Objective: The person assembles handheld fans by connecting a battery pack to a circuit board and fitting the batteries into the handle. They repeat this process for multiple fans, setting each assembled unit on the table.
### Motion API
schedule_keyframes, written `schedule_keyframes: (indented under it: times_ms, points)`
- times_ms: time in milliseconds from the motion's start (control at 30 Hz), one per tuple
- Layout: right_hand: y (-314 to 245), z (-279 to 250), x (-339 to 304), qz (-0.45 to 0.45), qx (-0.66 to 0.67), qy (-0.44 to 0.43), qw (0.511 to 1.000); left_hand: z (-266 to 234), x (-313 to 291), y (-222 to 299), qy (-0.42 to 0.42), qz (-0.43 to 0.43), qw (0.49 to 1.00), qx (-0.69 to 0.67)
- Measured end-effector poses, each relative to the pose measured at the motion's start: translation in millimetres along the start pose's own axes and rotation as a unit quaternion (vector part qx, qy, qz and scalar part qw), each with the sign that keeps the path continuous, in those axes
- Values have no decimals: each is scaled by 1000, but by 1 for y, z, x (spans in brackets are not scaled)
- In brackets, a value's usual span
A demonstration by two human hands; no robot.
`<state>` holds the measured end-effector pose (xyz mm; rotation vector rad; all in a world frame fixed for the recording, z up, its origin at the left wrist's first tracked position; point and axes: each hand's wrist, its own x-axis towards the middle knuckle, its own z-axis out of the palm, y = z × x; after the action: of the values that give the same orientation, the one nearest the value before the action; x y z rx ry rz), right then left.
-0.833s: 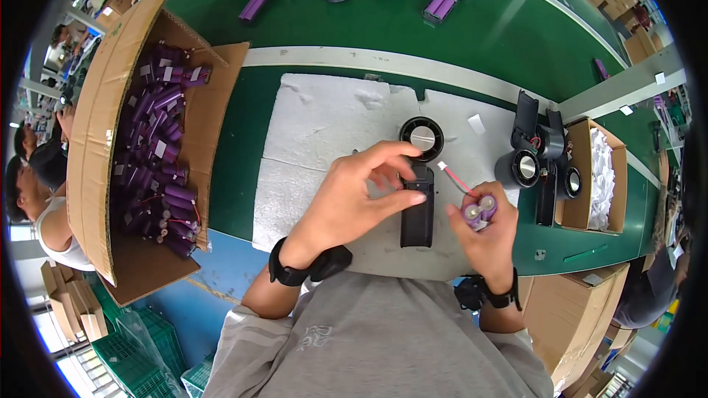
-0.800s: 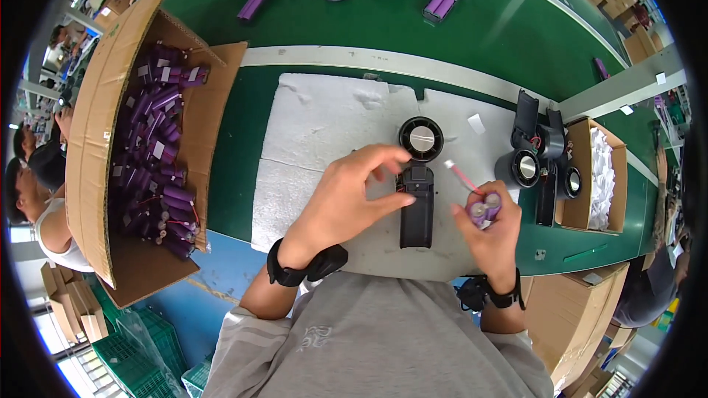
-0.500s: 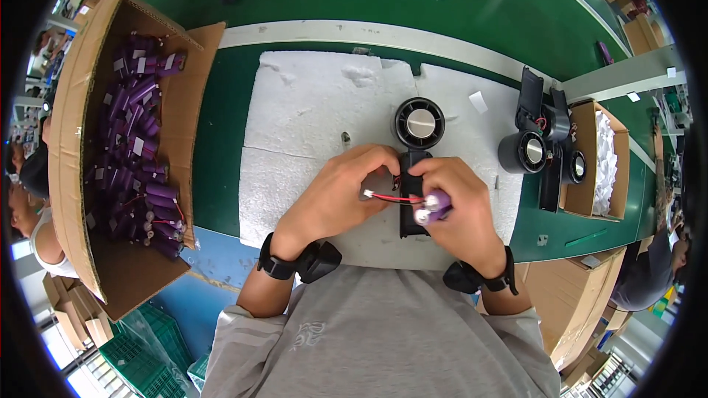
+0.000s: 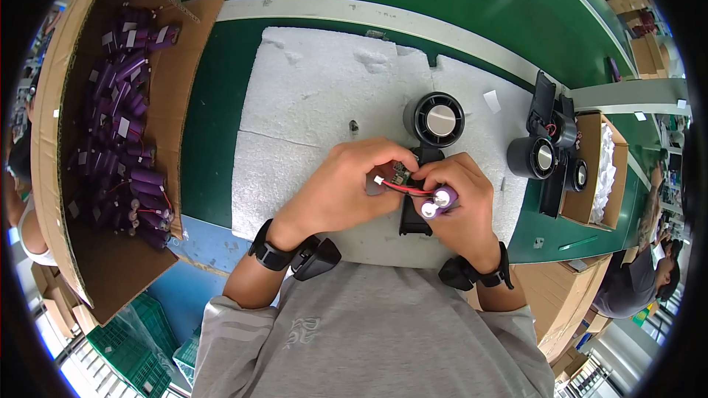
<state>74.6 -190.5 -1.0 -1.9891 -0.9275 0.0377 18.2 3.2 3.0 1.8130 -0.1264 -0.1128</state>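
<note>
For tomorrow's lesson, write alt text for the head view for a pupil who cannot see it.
The person's right hand holds a purple two-cell battery pack while the left hand pinches its white plug on red and black wires, above a black handheld fan on a white foam mat. A cardboard box of purple batteries stands at left.

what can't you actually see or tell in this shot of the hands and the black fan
- Black handheld fan body, head view: its middle is hidden by both hands.
- Small green circuit board: its parts are too small to tell.
- Purple battery pack: mostly wrapped by the right hand.
- White plug on the red wire: whether it is seated is hidden under the left hand.
- Cardboard box of purple cells: cut off by the fisheye rim.
</note>
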Motion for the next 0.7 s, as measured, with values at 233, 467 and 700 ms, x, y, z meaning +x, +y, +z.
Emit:
schedule_keyframes:
  times_ms: [233,467,700]
  points:
    - [0,-1,-2,-4,-26,-12,1000,2,-2,0,4,-103,978,-183]
    - [-2,-2,-1,-32,-73,-24,997,1,-2,-4,-19,-76,985,-152]
    - [-10,-18,-8,165,111,58,978,8,-5,-12,-16,-26,984,-173]
